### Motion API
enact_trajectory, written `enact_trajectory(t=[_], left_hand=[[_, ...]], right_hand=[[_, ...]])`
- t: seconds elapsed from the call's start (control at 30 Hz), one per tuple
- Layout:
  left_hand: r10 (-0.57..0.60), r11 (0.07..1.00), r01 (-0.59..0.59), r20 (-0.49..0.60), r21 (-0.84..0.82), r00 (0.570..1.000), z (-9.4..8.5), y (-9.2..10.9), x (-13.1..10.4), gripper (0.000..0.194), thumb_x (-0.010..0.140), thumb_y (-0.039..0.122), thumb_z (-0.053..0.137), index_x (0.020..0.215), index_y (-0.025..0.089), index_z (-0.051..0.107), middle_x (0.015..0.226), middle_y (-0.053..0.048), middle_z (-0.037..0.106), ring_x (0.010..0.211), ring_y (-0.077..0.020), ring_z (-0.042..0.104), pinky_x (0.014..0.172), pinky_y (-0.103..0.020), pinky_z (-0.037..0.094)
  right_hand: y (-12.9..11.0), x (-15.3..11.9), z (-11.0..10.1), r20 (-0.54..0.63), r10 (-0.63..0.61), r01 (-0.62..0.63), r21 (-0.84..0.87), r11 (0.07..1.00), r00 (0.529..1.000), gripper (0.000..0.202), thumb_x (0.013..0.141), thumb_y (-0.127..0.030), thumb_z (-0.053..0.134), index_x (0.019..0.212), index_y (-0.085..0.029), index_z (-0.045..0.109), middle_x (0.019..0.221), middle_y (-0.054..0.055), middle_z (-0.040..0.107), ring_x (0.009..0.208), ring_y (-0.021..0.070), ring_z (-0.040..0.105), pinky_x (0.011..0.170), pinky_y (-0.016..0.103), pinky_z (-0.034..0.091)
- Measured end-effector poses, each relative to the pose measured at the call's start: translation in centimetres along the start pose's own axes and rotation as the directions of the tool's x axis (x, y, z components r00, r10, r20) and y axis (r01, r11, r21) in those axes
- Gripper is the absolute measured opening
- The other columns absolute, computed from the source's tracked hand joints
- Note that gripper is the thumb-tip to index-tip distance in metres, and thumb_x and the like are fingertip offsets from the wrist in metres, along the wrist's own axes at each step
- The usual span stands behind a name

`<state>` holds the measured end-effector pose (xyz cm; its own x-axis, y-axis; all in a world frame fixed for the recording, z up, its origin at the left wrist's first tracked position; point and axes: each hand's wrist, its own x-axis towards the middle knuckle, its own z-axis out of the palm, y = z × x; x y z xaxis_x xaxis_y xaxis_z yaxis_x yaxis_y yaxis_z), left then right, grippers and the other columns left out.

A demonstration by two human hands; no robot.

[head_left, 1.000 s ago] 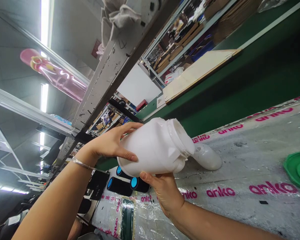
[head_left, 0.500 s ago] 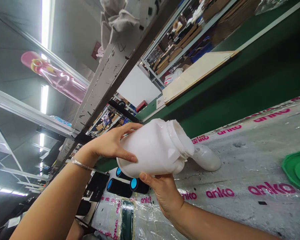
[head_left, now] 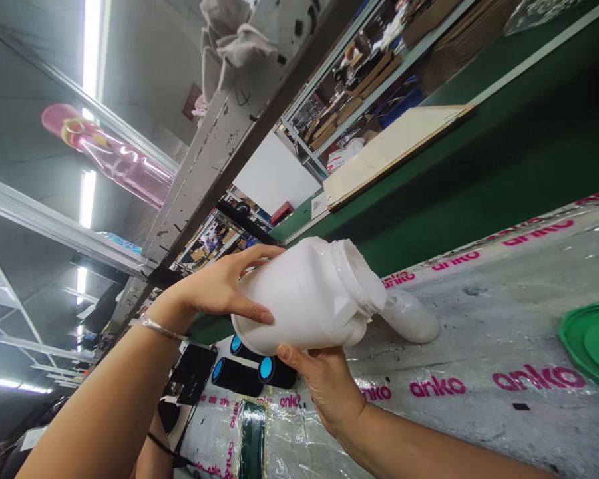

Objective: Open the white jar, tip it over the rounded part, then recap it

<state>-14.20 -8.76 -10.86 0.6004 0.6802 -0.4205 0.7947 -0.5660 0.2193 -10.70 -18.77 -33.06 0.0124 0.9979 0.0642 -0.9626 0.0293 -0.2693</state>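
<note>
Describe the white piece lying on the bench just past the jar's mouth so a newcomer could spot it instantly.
Start at the plastic-wrapped grey workbench printed with pink "anko" lettering. Both hands hold a wide-mouthed white plastic jar above it; just beyond its open mouth lies a smooth, rounded white plastic piece. Unlike the flat green disc at the right edge, it is domed and white.

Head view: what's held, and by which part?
A white jar, open mouth to the right, held off the table. Left hand wraps its base end; right hand supports the body from below, fingers on the underside.
</note>
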Motion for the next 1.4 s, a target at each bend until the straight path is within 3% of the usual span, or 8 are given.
enact_trajectory(t=[0.47, 0.9, 1.4], left_hand=[[0.002, 1.0, -0.002, -0.001, 0.0, 1.0, -0.03, -0.07, 0.0, 0.092, 0.06, 0.043, 0.091, 0.14, 0.032, 0.046, 0.147, -0.004, 0.049, 0.137, -0.0282, 0.045, 0.118, -0.048, 0.036], [0.004, 0.999, -0.004, -0.001, 0.038, 1.0, -0.31, -0.27, -0.09, 0.094, 0.06, 0.043, 0.09, 0.142, 0.034, 0.046, 0.148, -0.004, 0.049, 0.137, -0.0295, 0.047, 0.117, -0.048, 0.037], [0.018, 1.0, -0.018, 0.001, 0.025, 1.0, -0.34, 0.02, -0.24, 0.092, 0.062, 0.042, 0.089, 0.142, 0.03, 0.046, 0.15, -0.009, 0.049, 0.137, -0.0315, 0.047, 0.117, -0.051, 0.036]], right_hand=[[0.07, -0.06, 0.14, 0.001, -0.007, 0.007, -0.004, 1.0, 1.0, 0.104, 0.065, -0.037, 0.09, 0.152, -0.022, 0.035, 0.131, 0.01, 0.054, 0.12, 0.0197, 0.056, 0.108, 0.029, 0.049], [-0.03, 0.02, 0.28, 0.015, -0.014, 0.014, -0.001, 1.0, 1.0, 0.087, 0.065, -0.037, 0.09, 0.14, -0.02, 0.052, 0.13, 0.009, 0.055, 0.119, 0.0195, 0.056, 0.108, 0.03, 0.049], [-0.31, -0.24, 0.55, 0.012, 0.007, -0.007, 0.001, 1.0, 1.0, 0.091, 0.065, -0.038, 0.09, 0.144, -0.02, 0.048, 0.13, 0.01, 0.055, 0.12, 0.0207, 0.056, 0.108, 0.031, 0.049]])
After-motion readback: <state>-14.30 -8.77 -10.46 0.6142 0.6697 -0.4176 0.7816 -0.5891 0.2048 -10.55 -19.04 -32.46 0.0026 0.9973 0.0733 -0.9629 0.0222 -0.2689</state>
